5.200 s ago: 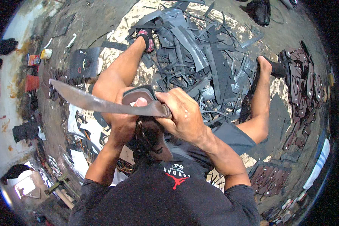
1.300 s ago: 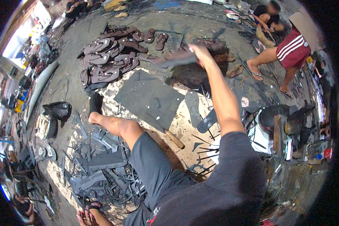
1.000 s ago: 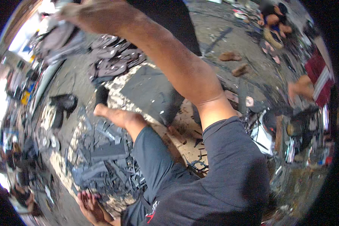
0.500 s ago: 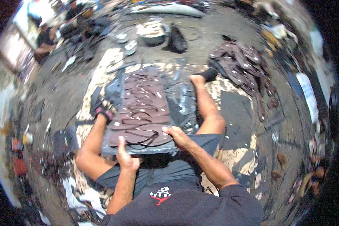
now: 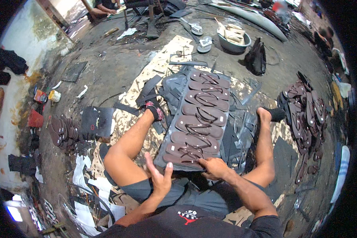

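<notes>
A row of several dark brown flip-flops (image 5: 204,129) lies crosswise on a long grey board (image 5: 161,158) between my legs. Their straps stand up along the middle. The closest flip-flop (image 5: 173,159) is at the board's near end. My right hand (image 5: 215,168) is closed at its right end, fingers curled on the edge by the strap; the fingertips are partly hidden. My left hand (image 5: 159,179) is raised just left of the near end, thumb and fingers apart, with nothing in it.
A heap of brown flip-flops (image 5: 305,113) lies on the right, and stacked soles (image 5: 63,131) stand on the left. Black offcuts (image 5: 174,85) surround the board. Farther off are a filled basin (image 5: 234,47) and a black bag (image 5: 256,57). A person's arm (image 5: 101,11) shows far left.
The view has swung left, so the board appears farther right and tilted. My left hand has come off the nearest flip-flop and opened. My right hand stays at that flip-flop's right end.
</notes>
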### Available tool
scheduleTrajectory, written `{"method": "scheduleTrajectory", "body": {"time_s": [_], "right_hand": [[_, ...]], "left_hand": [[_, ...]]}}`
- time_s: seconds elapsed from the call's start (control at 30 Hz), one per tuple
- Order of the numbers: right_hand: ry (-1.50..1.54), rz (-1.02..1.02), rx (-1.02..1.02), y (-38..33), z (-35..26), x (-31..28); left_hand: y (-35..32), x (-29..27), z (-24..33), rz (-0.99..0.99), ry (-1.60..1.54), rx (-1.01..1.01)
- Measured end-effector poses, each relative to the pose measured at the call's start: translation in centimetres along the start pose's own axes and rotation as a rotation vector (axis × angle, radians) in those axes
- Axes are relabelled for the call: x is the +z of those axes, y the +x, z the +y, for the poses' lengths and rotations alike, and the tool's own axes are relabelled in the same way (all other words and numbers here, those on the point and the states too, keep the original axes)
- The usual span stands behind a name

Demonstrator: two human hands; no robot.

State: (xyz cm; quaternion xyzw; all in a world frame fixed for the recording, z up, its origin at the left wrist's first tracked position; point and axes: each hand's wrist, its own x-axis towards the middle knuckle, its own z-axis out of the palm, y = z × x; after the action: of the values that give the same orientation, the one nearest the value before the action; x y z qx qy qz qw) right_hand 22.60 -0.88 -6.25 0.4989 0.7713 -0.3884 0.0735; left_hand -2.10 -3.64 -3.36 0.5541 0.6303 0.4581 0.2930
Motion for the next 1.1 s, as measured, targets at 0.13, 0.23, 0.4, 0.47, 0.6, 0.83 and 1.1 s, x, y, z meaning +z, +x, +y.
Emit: {"method": "scheduleTrajectory", "body": {"time_s": [0.13,0.23,0.4,0.47,0.6,0.83,1.1], "right_hand": [[0.280,-0.320,-0.092,4.3,5.3,-3.9],[0.339,-0.296,-0.086,7.8,8.2,-4.4],[0.009,0.472,-0.008,6.0,7.1,-5.3],[-0.204,0.644,-0.088,5.0,5.1,-2.8],[-0.492,0.633,0.063,8.4,4.4,0.6],[0.306,-0.042,-0.053,5.0,7.0,-7.9],[0.575,-0.295,0.054,7.3,14.3,-9.9]], "left_hand": [[3.8,3.9,1.2,-0.564,0.618,0.484],[9.0,9.4,-2.7,-0.505,0.769,0.585],[15.4,16.5,-6.7,-0.489,0.708,0.524],[17.0,18.3,-8.6,-0.528,0.707,0.473],[18.4,20.1,-9.7,-0.561,0.726,0.374],[11.2,10.5,0.9,-0.658,0.496,0.666],[11.2,15.3,-1.7,-0.657,0.645,0.844]]}}
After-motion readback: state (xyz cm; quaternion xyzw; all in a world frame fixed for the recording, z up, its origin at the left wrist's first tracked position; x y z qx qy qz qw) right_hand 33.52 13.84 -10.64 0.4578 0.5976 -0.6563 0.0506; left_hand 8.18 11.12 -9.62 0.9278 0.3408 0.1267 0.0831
